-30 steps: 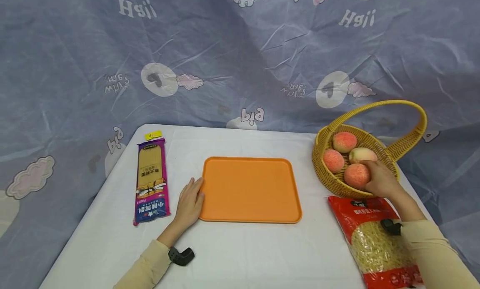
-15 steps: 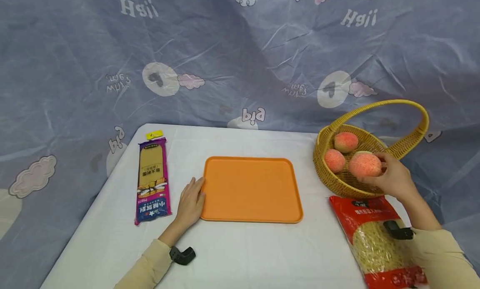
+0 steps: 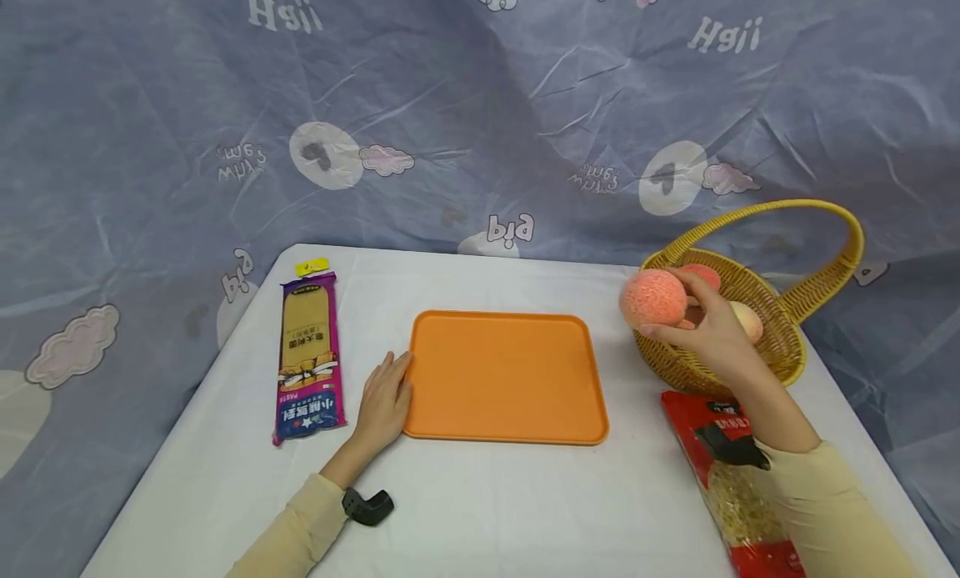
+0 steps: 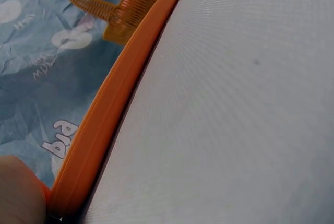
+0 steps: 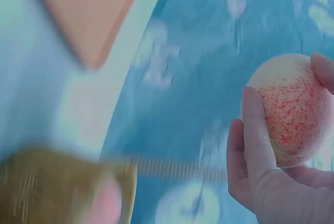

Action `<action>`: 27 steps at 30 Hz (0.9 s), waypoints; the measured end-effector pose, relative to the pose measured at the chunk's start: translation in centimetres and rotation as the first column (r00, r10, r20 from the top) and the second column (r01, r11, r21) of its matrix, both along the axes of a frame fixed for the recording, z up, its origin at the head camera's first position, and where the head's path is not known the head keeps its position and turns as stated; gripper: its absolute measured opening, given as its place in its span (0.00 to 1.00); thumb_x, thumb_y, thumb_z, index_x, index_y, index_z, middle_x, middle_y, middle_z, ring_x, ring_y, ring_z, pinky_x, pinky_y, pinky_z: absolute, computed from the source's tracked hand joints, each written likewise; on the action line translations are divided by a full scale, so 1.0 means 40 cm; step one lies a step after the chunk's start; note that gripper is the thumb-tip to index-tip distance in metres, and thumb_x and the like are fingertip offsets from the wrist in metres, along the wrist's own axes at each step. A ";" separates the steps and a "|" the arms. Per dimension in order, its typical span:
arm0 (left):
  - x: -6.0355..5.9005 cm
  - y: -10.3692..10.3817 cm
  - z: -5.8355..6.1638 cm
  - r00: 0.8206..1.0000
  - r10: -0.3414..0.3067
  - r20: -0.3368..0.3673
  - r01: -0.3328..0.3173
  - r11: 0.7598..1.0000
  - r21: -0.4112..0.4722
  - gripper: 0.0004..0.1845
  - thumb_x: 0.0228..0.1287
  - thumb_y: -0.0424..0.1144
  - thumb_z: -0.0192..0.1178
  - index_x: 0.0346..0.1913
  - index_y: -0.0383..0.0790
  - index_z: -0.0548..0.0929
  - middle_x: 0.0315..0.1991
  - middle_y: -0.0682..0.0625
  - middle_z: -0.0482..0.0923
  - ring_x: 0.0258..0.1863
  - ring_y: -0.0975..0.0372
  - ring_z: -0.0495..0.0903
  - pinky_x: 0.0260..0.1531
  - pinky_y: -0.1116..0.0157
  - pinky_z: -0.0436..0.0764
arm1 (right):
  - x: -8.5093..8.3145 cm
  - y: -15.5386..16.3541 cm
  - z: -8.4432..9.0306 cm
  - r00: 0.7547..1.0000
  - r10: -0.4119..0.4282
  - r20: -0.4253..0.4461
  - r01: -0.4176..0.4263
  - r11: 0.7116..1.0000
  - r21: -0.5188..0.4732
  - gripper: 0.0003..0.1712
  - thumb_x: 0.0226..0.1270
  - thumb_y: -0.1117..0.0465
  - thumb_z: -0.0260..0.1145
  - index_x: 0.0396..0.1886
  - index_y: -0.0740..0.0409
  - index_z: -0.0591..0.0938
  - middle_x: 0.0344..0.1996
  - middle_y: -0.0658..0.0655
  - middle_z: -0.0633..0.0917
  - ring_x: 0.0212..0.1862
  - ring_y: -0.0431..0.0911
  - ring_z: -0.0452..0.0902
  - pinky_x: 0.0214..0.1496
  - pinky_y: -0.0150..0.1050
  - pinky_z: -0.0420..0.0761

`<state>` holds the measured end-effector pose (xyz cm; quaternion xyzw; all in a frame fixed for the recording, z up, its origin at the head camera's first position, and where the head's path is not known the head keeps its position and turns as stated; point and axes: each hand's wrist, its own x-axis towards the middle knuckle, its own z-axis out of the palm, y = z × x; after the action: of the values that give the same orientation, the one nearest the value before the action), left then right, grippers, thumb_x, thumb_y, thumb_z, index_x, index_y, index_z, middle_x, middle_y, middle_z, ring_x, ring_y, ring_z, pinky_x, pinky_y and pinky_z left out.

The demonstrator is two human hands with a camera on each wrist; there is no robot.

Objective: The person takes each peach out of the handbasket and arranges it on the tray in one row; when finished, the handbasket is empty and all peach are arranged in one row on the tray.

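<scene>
Since the earlier frame, the right grip (image 3: 712,332) has swung leftward, grasping a peach (image 3: 652,297) now raised at the basket's (image 3: 671,371) tray-side rim, so I judge the lifting done and the carrying begun. The left grip (image 3: 384,404), unclenched, rests against the tray (image 3: 506,378). On my feed I count one tray, one basket, three more peaches (image 3: 749,321) partly visible inside, one purple packet (image 3: 309,336) and one red bag (image 3: 738,503) on the table (image 3: 487,511).

The left sleeve (image 3: 296,521) and the right sleeve (image 3: 832,507) are plain pale beige cloth, lightly creased, each stopping before the wrist. A curved black device (image 3: 367,508) sits by the end of the left one, an angular black device (image 3: 731,449) by the right. The left hand (image 3: 384,401) and right hand (image 3: 711,324) are bare.
</scene>
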<state>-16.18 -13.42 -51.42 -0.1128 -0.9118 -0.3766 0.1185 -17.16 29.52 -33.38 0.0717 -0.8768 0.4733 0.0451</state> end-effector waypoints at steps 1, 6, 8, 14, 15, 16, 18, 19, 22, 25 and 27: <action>0.000 -0.001 -0.001 1.000 0.002 -0.001 -0.002 1.000 -0.001 0.25 0.68 0.30 0.52 0.67 0.28 0.70 0.67 0.36 0.71 0.72 0.40 0.60 0.71 0.43 0.56 | -0.010 -0.028 -0.001 1.000 0.017 0.009 -0.017 1.000 -0.013 0.46 0.57 0.64 0.74 0.73 0.56 0.61 0.55 0.41 0.70 0.50 0.30 0.72 0.45 0.19 0.76; -0.002 -0.002 -0.008 1.000 0.015 -0.023 -0.014 1.000 0.014 0.24 0.67 0.29 0.53 0.66 0.28 0.72 0.66 0.36 0.72 0.71 0.40 0.61 0.70 0.42 0.57 | -0.063 -0.175 -0.031 0.992 0.118 0.044 -0.110 0.981 -0.158 0.46 0.53 0.69 0.75 0.70 0.59 0.62 0.60 0.58 0.68 0.57 0.47 0.74 0.48 0.25 0.80; -0.003 -0.001 -0.009 0.999 0.022 -0.025 -0.021 0.999 0.038 0.24 0.66 0.28 0.53 0.65 0.29 0.72 0.65 0.36 0.73 0.71 0.40 0.62 0.70 0.42 0.58 | -0.082 -0.232 -0.054 0.984 0.171 0.045 -0.156 0.961 -0.228 0.46 0.50 0.73 0.74 0.68 0.63 0.62 0.61 0.63 0.68 0.59 0.54 0.73 0.50 0.28 0.82; -0.008 0.004 -0.015 0.998 0.051 -0.021 -0.049 0.994 0.095 0.24 0.64 0.28 0.55 0.64 0.30 0.75 0.64 0.36 0.74 0.70 0.41 0.64 0.69 0.41 0.59 | -0.114 -0.378 -0.134 0.961 0.260 0.089 -0.230 0.939 -0.257 0.48 0.45 0.72 0.77 0.66 0.61 0.64 0.62 0.63 0.72 0.62 0.57 0.72 0.58 0.43 0.82; -0.009 0.004 -0.015 0.998 0.056 -0.017 -0.054 0.994 0.098 0.24 0.64 0.28 0.55 0.64 0.30 0.75 0.64 0.36 0.74 0.70 0.41 0.64 0.69 0.41 0.59 | -0.117 -0.398 -0.149 0.958 0.269 0.099 -0.237 0.938 -0.251 0.48 0.45 0.71 0.78 0.66 0.61 0.64 0.62 0.63 0.72 0.62 0.57 0.72 0.58 0.45 0.81; -0.010 0.004 -0.014 0.998 0.059 -0.011 -0.058 0.993 0.101 0.24 0.64 0.29 0.55 0.64 0.31 0.75 0.64 0.36 0.74 0.70 0.41 0.64 0.69 0.41 0.59 | -0.120 -0.417 -0.164 0.955 0.275 0.111 -0.242 0.939 -0.244 0.47 0.45 0.70 0.78 0.66 0.60 0.65 0.62 0.63 0.73 0.62 0.57 0.72 0.59 0.47 0.81; -0.010 0.003 -0.011 0.998 0.065 0.007 -0.065 0.992 0.105 0.24 0.65 0.29 0.55 0.64 0.31 0.75 0.64 0.36 0.74 0.71 0.42 0.63 0.70 0.41 0.58 | -0.127 -0.454 -0.193 0.950 0.283 0.130 -0.249 0.941 -0.228 0.47 0.45 0.69 0.79 0.65 0.59 0.66 0.61 0.62 0.74 0.61 0.56 0.73 0.60 0.49 0.80; -0.010 0.002 -0.010 0.998 0.066 0.015 -0.068 0.992 0.105 0.24 0.65 0.30 0.55 0.64 0.32 0.75 0.65 0.37 0.74 0.71 0.43 0.63 0.70 0.41 0.58 | -0.130 -0.473 -0.207 0.949 0.283 0.139 -0.249 0.943 -0.219 0.47 0.44 0.69 0.79 0.65 0.60 0.66 0.61 0.63 0.75 0.61 0.57 0.73 0.61 0.50 0.79; -0.010 0.000 -0.007 0.997 0.068 0.034 -0.072 0.992 0.104 0.24 0.66 0.31 0.55 0.65 0.32 0.74 0.65 0.37 0.73 0.72 0.43 0.62 0.71 0.42 0.57 | -0.135 -0.518 -0.245 0.947 0.279 0.157 -0.253 0.953 -0.167 0.46 0.44 0.66 0.80 0.64 0.59 0.67 0.61 0.62 0.76 0.61 0.55 0.73 0.62 0.49 0.78; -0.009 0.001 -0.004 0.997 0.070 0.041 -0.074 0.992 0.099 0.24 0.66 0.31 0.55 0.65 0.33 0.74 0.66 0.37 0.72 0.72 0.43 0.62 0.71 0.41 0.57 | -0.137 -0.552 -0.272 0.947 0.272 0.171 -0.259 0.961 -0.098 0.47 0.44 0.62 0.81 0.65 0.58 0.68 0.60 0.60 0.77 0.60 0.54 0.74 0.63 0.49 0.78; -0.007 0.001 -0.003 0.996 0.072 0.047 -0.076 0.992 0.097 0.24 0.66 0.31 0.55 0.65 0.33 0.74 0.66 0.37 0.72 0.72 0.43 0.62 0.70 0.41 0.57 | -0.141 -0.569 -0.285 0.947 0.268 0.178 -0.262 0.963 -0.058 0.48 0.42 0.59 0.82 0.65 0.57 0.69 0.59 0.58 0.78 0.59 0.52 0.75 0.62 0.47 0.78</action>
<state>-16.48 -13.39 -51.52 -0.0648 -0.8981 -0.4188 0.1179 -22.79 6.77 -44.79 0.1442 -0.8515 0.4944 -0.0989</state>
